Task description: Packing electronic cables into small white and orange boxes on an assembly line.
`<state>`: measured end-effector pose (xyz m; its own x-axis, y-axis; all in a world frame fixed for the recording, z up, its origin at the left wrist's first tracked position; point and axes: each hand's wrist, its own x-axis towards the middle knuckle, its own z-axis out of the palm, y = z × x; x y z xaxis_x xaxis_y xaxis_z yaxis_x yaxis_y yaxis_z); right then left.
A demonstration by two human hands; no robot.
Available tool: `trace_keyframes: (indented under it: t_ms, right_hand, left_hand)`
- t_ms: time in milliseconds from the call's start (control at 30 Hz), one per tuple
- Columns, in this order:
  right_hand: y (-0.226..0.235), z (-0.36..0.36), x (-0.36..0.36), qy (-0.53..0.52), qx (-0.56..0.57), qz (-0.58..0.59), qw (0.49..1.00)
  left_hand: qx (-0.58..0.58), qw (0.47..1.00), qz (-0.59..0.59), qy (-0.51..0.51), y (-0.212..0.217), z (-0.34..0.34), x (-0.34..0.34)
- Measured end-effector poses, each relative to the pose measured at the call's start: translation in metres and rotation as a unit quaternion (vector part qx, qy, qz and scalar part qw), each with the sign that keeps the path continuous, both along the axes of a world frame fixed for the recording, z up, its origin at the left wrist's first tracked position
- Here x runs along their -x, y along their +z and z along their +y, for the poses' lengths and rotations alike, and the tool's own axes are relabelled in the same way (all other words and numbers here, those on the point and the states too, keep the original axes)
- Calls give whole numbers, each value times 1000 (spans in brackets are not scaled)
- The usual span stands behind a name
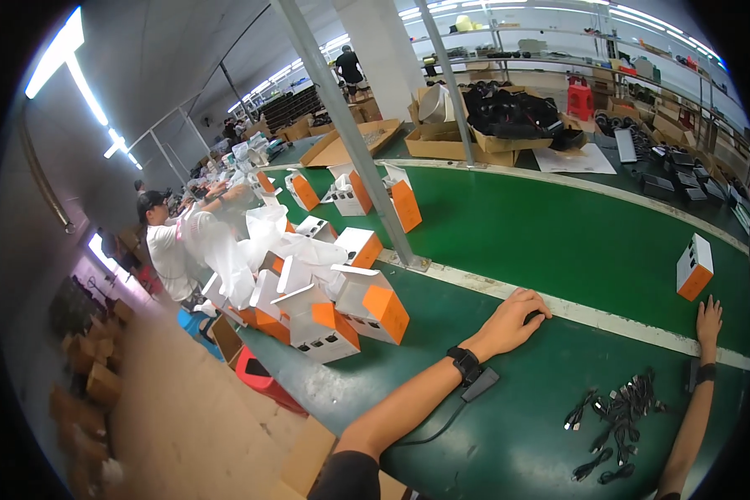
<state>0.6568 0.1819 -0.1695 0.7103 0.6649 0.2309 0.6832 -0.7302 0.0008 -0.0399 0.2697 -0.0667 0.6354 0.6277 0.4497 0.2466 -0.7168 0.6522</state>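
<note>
Left hand [515, 317]: I see it palm down on the white strip [608, 321] edging the green belt [575, 242], fingers curled loosely, holding nothing.
Right hand [708, 321]: flat and released, fingertips at the strip; its forearm runs off the lower edge.
Orange-and-white box [694, 267]: standing on the belt just beyond my right hand, not touched.
Black cables [612, 417]: a tangled heap between my forearms; I can't separate single pieces.
Box pile [342, 308]: left, partly hidden under white bags.

Bright, even light comes from ceiling tube lamps [58, 52], which blow out to white glare. Shadows on the green table [558, 242] are soft and faint. Fisheye bending curves straight edges; the rim falls black, and far shelves blur.
</note>
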Motion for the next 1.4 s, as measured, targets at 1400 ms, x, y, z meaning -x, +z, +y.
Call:
trace_keyframes:
  t_ms: [1400]
  right_hand:
    - [12, 7, 46, 168, -427, -125, 880]
  left_hand:
    - [-17, 998, 60, 27, -12, 3, 4]
